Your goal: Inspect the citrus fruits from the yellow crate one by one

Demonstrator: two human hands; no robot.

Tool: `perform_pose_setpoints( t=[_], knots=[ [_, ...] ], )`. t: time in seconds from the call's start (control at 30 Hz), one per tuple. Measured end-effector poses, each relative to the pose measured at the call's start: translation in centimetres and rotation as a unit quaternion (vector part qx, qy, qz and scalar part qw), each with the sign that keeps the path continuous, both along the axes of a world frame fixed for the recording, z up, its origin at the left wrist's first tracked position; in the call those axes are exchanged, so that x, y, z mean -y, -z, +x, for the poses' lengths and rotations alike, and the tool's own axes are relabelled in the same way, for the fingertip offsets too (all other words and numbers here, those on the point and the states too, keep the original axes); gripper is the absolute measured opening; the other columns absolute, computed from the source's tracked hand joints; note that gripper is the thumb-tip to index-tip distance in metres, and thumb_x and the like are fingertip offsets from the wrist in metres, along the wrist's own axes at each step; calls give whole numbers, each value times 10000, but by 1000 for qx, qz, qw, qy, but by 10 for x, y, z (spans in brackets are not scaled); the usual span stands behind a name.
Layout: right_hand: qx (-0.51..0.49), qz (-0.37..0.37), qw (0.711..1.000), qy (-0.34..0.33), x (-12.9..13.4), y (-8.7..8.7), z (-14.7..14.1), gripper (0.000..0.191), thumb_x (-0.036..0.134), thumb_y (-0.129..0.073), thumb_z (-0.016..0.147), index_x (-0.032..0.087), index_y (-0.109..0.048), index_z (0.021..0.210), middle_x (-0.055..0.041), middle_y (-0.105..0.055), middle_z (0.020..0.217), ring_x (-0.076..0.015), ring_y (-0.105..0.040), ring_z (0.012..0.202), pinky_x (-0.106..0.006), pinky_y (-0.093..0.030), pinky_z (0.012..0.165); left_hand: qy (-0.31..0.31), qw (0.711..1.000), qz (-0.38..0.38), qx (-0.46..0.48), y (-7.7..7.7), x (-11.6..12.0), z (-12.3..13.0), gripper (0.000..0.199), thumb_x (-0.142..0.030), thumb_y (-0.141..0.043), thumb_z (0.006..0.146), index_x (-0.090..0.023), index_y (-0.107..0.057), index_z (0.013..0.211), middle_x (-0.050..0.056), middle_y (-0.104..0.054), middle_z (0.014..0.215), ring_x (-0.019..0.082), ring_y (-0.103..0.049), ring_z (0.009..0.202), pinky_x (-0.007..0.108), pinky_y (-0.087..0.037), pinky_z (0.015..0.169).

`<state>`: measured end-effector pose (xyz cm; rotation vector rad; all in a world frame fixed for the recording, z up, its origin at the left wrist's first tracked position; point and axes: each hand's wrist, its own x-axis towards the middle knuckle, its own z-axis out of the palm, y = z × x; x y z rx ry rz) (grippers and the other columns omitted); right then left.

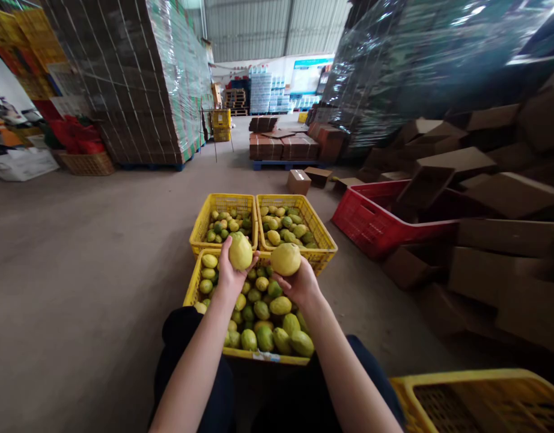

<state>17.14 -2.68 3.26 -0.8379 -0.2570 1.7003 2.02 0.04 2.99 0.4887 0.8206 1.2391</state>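
My left hand (232,270) is closed around a pear-shaped yellow fruit (240,251), its kind unclear, held upright. A rounder yellow fruit (285,259) rests in my right hand (301,283), with the fingers curled under it. Both hands are above the near yellow crate (286,359), which holds many green and yellow oval fruits (280,305). My forearms hide part of its load. Just beyond stand two more yellow crates, the left one (232,197) with smaller-looking fruits and the right one (324,231) with green and yellow ones.
On the right a red crate (362,219) stands against a heap of cardboard boxes (506,240). Another yellow crate (461,379) is at the lower right, near my knee. Farther off are a pallet of flattened cardboard (286,147) and tall wrapped stacks (119,78).
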Motion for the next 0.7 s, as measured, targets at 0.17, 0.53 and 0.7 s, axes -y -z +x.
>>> perform_pose_setpoints(
  t=[0.17,0.53,0.7],
  knots=[
    [28,19,999,13,-1,-5,-11,402,537,-456,911,179,-621,832,-26,-625,528,-111,-451,268,-173,-259,205,8,999,38,17,-4,-1,2,551,-554,-381,894,-185,-645,1206,68,-722,908,202,-704,912,298,-594,755],
    [13,98,994,48,4,-17,-22,398,534,-506,840,167,-658,819,-55,-671,579,-163,-549,358,-254,-419,297,35,991,123,42,-2,-2,-2,543,-600,-407,939,-387,-461,1435,33,-636,1315,225,-641,1121,372,-580,846],
    [-11,113,989,99,1,-10,-30,228,391,-628,722,177,-651,795,-35,-692,627,-199,-658,519,-220,-381,313,40,986,117,109,-4,0,-3,451,-494,-310,1005,-439,-471,1423,-12,-596,1396,213,-571,1263,349,-571,860]
  ],
)
